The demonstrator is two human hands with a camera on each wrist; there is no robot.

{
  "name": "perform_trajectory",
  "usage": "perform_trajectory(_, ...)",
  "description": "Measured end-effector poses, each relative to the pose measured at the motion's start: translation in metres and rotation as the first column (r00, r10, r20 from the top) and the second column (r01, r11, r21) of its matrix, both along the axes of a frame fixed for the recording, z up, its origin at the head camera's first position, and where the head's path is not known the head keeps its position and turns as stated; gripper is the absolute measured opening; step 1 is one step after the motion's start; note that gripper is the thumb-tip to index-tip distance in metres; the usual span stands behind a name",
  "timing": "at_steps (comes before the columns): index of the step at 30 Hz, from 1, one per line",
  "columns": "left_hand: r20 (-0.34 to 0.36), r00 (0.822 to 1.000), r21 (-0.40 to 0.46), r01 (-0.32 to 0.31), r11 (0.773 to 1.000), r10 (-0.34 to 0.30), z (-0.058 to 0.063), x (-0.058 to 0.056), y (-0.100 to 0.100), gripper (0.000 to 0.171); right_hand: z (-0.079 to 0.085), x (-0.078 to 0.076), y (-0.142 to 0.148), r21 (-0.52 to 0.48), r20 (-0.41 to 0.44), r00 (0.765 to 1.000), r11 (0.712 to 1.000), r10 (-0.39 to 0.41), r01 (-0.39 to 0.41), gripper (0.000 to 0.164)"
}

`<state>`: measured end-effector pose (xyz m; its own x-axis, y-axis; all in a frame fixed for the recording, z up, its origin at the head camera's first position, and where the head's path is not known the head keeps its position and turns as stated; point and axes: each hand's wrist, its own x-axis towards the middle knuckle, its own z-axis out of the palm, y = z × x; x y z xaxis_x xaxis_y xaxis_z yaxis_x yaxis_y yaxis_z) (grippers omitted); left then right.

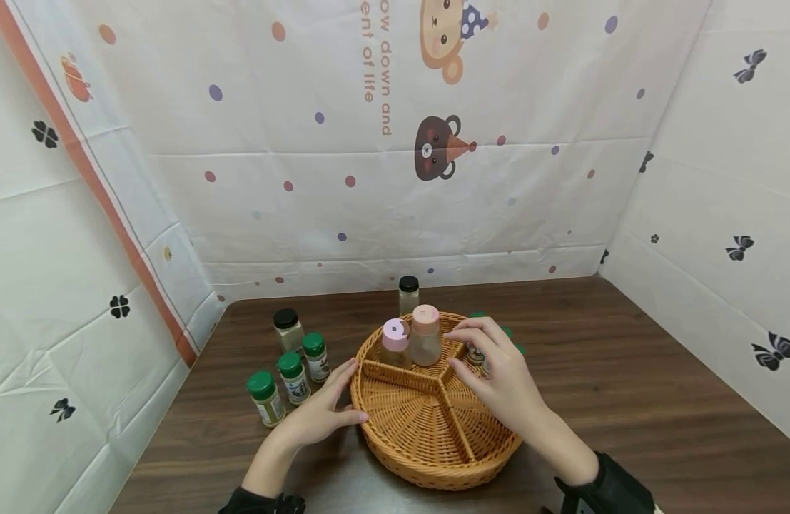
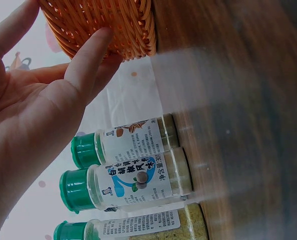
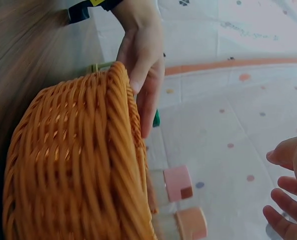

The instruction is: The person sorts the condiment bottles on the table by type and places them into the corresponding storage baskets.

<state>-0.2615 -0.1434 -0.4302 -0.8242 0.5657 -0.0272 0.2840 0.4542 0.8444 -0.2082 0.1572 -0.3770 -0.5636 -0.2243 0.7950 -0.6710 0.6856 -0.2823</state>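
A round wicker basket with inner dividers stands on the table. My left hand rests against its left side, fingers extended along the rim and thumb on the wicker. My right hand hovers over the basket's right part, fingers loosely bent and apart, holding nothing. In the basket's back compartment two frosted jars stand upright side by side: one with a pink cap, one with a peach cap. Behind the right hand, green-capped jars are partly hidden; I cannot tell which stand inside the basket.
Three green-capped spice jars with printed labels stand left of the basket, close to the left hand. A black-capped jar is behind them, and another black-capped jar stands behind the basket. Patterned cloth hangs behind the wooden table.
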Motion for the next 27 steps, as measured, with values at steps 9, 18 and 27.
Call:
perform_trajectory(9,0.010,1.000,0.001,-0.006,1.000,0.006,0.000,0.000,0.000,0.088,0.006,-0.007,-0.024,0.066,0.051,0.999,0.998,0.014,-0.017,0.033)
perform_trajectory(18,0.002,1.000,0.003,-0.004,1.000,0.004,0.000,0.000,0.000,0.087,0.015,-0.012,-0.042,0.091,0.095,0.993,0.993,0.070,-0.079,0.029)
perform_trajectory(27,-0.005,1.000,-0.002,0.005,1.000,-0.005,0.000,0.000,-0.001,0.087,0.018,-0.021,-0.060,0.116,0.070,0.985,0.979,0.158,-0.166,0.027)
